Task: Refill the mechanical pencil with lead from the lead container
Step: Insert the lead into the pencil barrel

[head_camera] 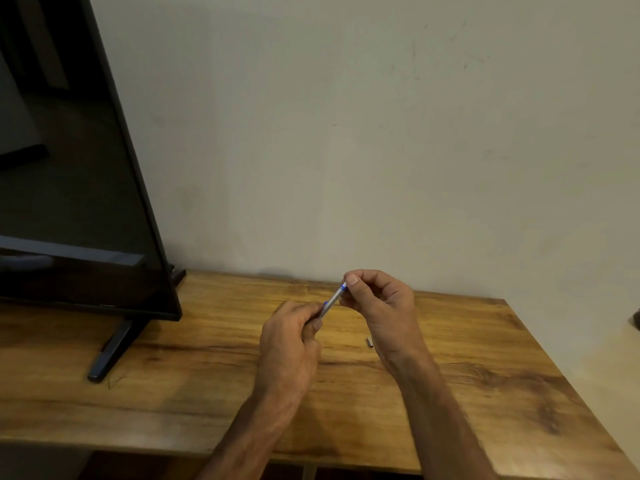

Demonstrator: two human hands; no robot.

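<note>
A silver mechanical pencil [331, 301] with blue accents is held tilted above the wooden table [173, 393], its upper end toward the wall. My left hand [289, 344] grips its lower end. My right hand [379, 303] pinches its upper end between thumb and fingers. A small dark piece [370, 341], possibly the lead container or a cap, lies on the table and is partly hidden behind my right wrist.
A black flat screen [69, 188] stands at the left on a dark foot [110, 351]. A plain wall rises behind the table. The table's front edge runs along the bottom and its right edge slants at the right.
</note>
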